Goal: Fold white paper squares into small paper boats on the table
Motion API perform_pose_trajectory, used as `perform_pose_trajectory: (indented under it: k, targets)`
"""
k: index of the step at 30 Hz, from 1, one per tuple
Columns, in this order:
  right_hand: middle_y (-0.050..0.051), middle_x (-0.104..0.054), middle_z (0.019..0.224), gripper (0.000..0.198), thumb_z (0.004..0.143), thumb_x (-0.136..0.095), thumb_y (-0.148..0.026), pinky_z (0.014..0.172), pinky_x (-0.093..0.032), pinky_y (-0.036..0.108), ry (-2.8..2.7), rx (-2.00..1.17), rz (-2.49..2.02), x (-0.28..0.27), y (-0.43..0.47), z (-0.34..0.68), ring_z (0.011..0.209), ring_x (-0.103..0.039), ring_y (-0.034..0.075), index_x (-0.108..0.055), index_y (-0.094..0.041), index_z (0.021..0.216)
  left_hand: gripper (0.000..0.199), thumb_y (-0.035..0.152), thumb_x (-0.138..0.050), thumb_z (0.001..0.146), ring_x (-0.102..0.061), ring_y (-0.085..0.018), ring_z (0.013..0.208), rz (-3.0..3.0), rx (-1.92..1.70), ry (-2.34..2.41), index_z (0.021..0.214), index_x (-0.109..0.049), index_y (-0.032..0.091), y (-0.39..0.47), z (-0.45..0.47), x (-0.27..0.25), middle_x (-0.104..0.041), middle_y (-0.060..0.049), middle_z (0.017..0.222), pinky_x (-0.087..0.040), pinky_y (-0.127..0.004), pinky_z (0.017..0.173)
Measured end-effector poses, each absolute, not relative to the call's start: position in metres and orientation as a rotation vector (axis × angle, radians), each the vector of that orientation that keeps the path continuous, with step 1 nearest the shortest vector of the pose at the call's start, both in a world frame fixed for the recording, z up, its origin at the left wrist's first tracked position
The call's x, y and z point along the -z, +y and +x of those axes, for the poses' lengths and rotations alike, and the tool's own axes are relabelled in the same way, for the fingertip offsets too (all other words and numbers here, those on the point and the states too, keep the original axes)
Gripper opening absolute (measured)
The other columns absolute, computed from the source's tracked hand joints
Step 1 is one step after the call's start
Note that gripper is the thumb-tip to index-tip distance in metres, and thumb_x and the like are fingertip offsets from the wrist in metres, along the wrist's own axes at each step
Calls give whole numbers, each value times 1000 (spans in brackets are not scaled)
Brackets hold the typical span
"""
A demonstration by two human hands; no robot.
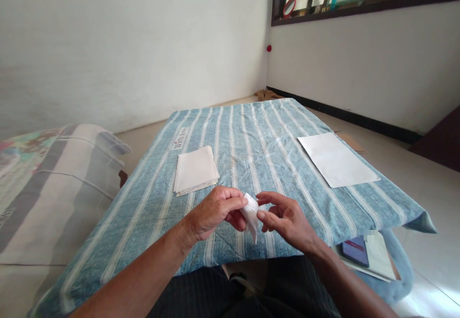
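Between my hands, above the near edge of the striped cloth, is a small piece of folded white paper (251, 211) that tapers to a point at the bottom. My left hand (219, 211) pinches it from the left, thumb on top and fingers beneath. Close to its right side is my right hand (287, 218), thumb and forefinger apart, the thumb tip at or very near the paper's edge. A stack of white paper sheets (197, 167) lies on the cloth beyond my left hand. Off to the right lies a larger white sheet (336, 160), flat.
A blue striped cloth (233, 136) covers the low table. Below its right corner, a phone (355, 251) rests on papers over a blue padded seat (402, 272). Fabric-covered bedding (64, 188) stands at the left. Walls and a window ledge (359, 9) close off the back.
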State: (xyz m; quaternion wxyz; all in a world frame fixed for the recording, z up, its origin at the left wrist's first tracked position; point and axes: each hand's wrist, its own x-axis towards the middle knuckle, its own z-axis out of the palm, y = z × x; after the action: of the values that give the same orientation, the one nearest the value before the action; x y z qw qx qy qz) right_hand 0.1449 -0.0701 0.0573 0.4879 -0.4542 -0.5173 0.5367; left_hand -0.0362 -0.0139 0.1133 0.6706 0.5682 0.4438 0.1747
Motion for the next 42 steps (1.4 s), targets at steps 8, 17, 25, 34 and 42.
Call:
perform_pose_trajectory:
  k: [8, 17, 25, 34, 42]
  targets:
    - [1, -67, 66, 31, 74, -74, -46, 53, -48, 24, -1330, -1539, -898, -57, -47, 148, 59, -61, 13, -67, -16, 75, 26, 34, -56, 83, -62, -13, 60, 1720, -307, 953, 72, -65, 13, -15, -39, -124, -67, -4, 67, -49, -25, 58]
    - [9, -69, 99, 13, 92, -57, -23, 74, -51, 28, -1981, -714, -767, -65, -68, 165, 87, -66, 17, -68, -21, 99, 24, 11, -59, 82, -63, -20, 102, 2353, -560, 594, 105, -64, 15, -33, -61, -114, -69, -10, 111, -48, -29, 91]
    - [8, -67, 87, 18, 94, -49, -18, 62, -47, 29, -2295, -381, -812, -73, -81, 163, 72, -61, 18, -67, -22, 89, 30, 0, -51, 79, -64, -22, 96, 2496, -337, 400, 100, -65, 18, -28, -59, -120, -68, -11, 105, -49, -29, 81]
    - [4, -59, 70, 24, 96, -45, -17, 53, -33, 30, -2384, -375, -787, -81, -90, 166, 58, -49, 15, -58, -20, 76, 21, 3, -48, 84, -63, -19, 89, 2547, -159, 266, 81, -59, 20, -24, -49, -117, -69, -7, 99, -47, -26, 76]
    - [5, -59, 69, 15, 95, -50, -15, 53, -32, 28, -2222, -398, -789, -72, -94, 170, 60, -50, 15, -58, -15, 83, 18, 10, -49, 88, -60, -17, 73, 2625, -295, 287, 75, -57, 19, -28, -51, -115, -66, -5, 77, -45, -28, 67]
